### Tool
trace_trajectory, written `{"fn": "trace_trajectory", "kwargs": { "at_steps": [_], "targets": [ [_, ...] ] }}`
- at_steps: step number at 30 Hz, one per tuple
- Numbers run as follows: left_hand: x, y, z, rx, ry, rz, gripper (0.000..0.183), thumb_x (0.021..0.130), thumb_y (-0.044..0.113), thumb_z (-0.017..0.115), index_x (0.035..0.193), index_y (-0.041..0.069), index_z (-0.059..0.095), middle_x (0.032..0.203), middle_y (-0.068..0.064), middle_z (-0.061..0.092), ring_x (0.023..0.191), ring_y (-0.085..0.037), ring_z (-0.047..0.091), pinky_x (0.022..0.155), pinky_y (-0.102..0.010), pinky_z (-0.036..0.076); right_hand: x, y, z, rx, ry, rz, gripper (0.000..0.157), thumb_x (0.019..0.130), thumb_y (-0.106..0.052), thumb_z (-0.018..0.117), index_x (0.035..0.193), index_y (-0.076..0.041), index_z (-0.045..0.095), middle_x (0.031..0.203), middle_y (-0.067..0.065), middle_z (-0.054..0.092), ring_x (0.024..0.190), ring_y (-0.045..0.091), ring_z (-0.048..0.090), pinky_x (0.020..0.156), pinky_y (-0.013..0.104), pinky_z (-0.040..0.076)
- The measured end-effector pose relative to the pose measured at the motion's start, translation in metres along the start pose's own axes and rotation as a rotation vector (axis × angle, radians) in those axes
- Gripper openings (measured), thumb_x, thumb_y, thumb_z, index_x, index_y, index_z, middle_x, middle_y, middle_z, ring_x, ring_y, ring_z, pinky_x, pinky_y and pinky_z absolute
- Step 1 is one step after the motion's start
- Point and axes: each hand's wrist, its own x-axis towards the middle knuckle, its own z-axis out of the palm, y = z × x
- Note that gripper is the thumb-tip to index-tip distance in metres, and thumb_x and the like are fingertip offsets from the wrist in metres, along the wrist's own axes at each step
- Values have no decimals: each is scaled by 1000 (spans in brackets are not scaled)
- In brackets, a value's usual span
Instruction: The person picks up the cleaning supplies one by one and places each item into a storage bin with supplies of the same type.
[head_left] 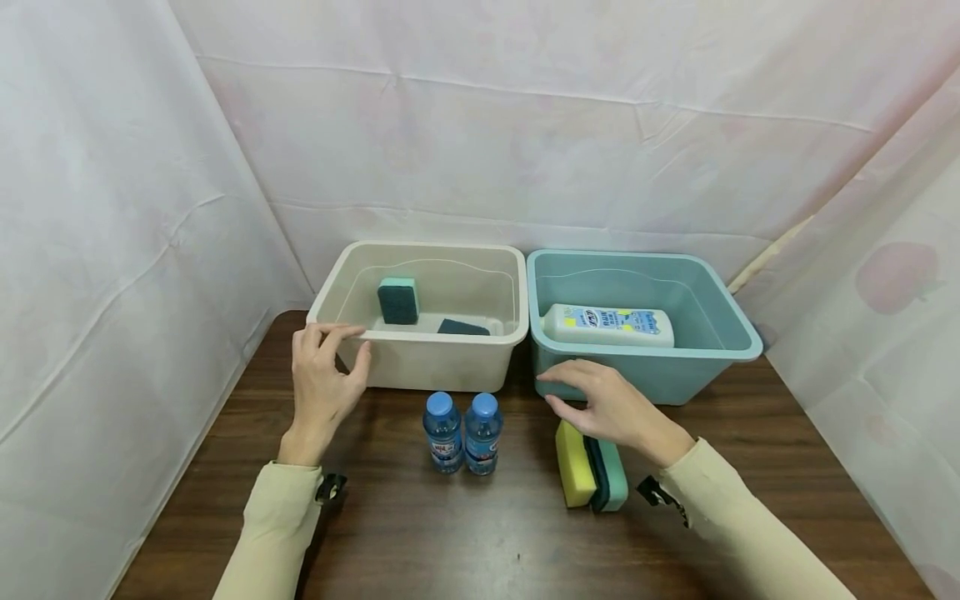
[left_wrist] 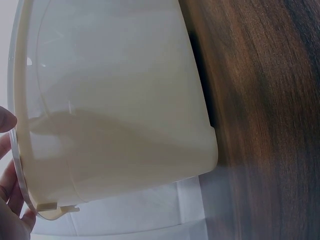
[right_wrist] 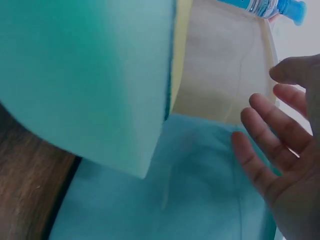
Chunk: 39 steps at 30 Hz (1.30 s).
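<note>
My left hand (head_left: 324, 379) is at the front left rim of a cream bin (head_left: 427, 362), fingers over the edge and thumb apart in front. In the left wrist view, fingertips (left_wrist: 7, 120) lie at the rim. A green sponge with a dark scouring face (head_left: 398, 302) stands inside; another dark pad (head_left: 462, 327) is partly hidden by the front wall. My right hand (head_left: 606, 403) hovers with loosely bent fingers, holding nothing, between a teal bin (head_left: 675, 379) and two sponges, one yellow (head_left: 574, 468) and one green (head_left: 613, 477), standing side by side on the table.
Two small water bottles, a left one (head_left: 444, 442) and a right one (head_left: 482, 442), stand upright before the cream bin. A white labelled bottle (head_left: 609, 325) lies in the teal bin. The wooden table (head_left: 480, 542) is bordered by pale curtains (head_left: 525, 150).
</note>
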Motion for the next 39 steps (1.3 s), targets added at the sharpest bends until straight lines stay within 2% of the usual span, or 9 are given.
{"fn": "trace_trajectory", "kwargs": {
  "at_steps": [9, 15, 22, 31, 39],
  "targets": [
    [0, -1, -1, 5, -13, 1, 19, 89, 12, 78, 108, 6, 79, 109, -20, 65, 105, -45, 53, 91, -59, 42, -18, 1, -2, 56, -76, 164, 39, 99, -22, 76, 137, -16, 71, 130, 0, 75, 114, 17, 73, 90, 42, 62],
    [-1, -3, -2, 21, -37, 4, 21, 93, 16, 76, 110, 5, 78, 113, -22, 64, 106, -47, 51, 94, -58, 42, -30, 3, 1, 51, -90, 213, 37, 100, -25, 76, 136, -17, 72, 131, -3, 75, 117, 18, 72, 92, 42, 61],
    [-1, -3, 0, 0, -16, 2, 19, 90, 12, 77, 108, 6, 79, 112, -20, 66, 106, -44, 53, 93, -58, 42, -47, 6, 4, 67, -81, 276, 35, 101, -25, 74, 135, -16, 72, 132, 0, 75, 122, 20, 71, 99, 46, 59],
    [-3, -4, 0, 1, -17, 7, 19, 90, 12, 78, 109, 6, 79, 112, -20, 66, 104, -44, 53, 92, -58, 42, -62, 7, 7, 77, -79, 347, 42, 100, -27, 76, 139, -12, 69, 133, 2, 74, 115, 25, 72, 87, 40, 60],
    [-1, -5, -1, 11, -41, 11, 21, 93, 16, 77, 111, 5, 78, 114, -22, 65, 107, -46, 52, 94, -57, 42, -74, 8, 12, 76, -68, 407, 48, 100, -28, 75, 143, -7, 65, 137, 6, 72, 121, 30, 71, 95, 50, 60]
  ]
}}
